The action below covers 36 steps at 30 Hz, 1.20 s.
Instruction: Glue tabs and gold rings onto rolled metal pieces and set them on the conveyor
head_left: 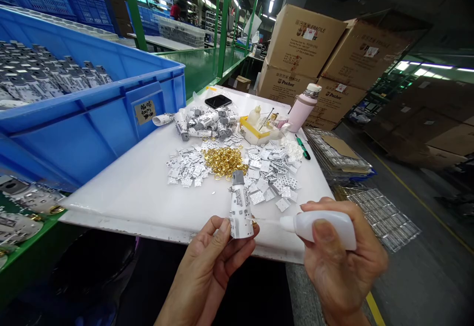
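Note:
My left hand (218,252) is closed around the lower end of a white conical model part (240,207) with a grey top, held upright over the table's front edge. In my right hand (340,262) lies a white squeeze bottle (326,227), tilted flat. Its thin nozzle points left at the side of the model part; whether the tip touches cannot be made out. A bit of gold shows by the part's lower right side. Just beyond are a heap of gold rings (225,162) and small white flat pieces (274,168) on both sides of it.
On the white table (129,187) are more conical parts (203,121), a phone (218,101), a yellow-rimmed tray (255,133), a pink flask (303,108) and a green-black tool (302,147). A blue crate (148,133) of parts stands left, cartons (299,44) behind.

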{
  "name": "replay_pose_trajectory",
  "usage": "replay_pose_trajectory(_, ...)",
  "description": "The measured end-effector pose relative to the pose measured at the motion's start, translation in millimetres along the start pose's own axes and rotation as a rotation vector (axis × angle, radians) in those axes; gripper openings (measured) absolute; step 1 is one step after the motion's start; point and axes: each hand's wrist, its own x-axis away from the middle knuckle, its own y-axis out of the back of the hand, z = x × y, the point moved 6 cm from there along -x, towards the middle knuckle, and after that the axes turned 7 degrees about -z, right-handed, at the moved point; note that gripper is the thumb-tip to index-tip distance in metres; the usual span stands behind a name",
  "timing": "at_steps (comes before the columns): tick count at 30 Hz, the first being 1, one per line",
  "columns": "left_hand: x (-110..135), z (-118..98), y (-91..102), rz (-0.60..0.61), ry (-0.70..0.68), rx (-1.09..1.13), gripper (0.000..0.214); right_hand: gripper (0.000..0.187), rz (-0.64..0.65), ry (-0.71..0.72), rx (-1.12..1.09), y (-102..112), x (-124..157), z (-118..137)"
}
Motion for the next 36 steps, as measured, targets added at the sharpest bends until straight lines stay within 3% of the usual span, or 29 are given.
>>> replay_pose_trajectory(8, -0.2, -0.5, 1.0, 0.016, -0.001, 0.006, 0.012, 0.026, -0.095, -0.003, -0.035, 11.9, 3.4, -0.8)
replay_pose_trajectory(14, 1.2, -2.2, -4.2, -0.029, -0.025, 0.003, 0.008, 0.017, -0.005, -0.032, -0.073, 10.8, 7.0, -4.1)
replay_pose_trajectory(28, -0.8, -0.2, -2.6, 0.003, -0.004, -0.021, 0.013, 0.012, -0.004, 0.029, -0.048, 9.4, 6.6, -0.3)
replay_pose_trajectory(32, -1.3, 1.2, -0.5, 0.011, 0.008, -0.011, 0.013, 0.017, -0.013, -0.121, -0.146, 8.7, 3.8, -9.5)
replay_pose_trajectory(36, 2.1, -1.8, -0.1, -0.012, 0.003, -0.005, 0.014, 0.021, -0.079, -0.48, -0.484, 14.7, -11.1, -45.0)
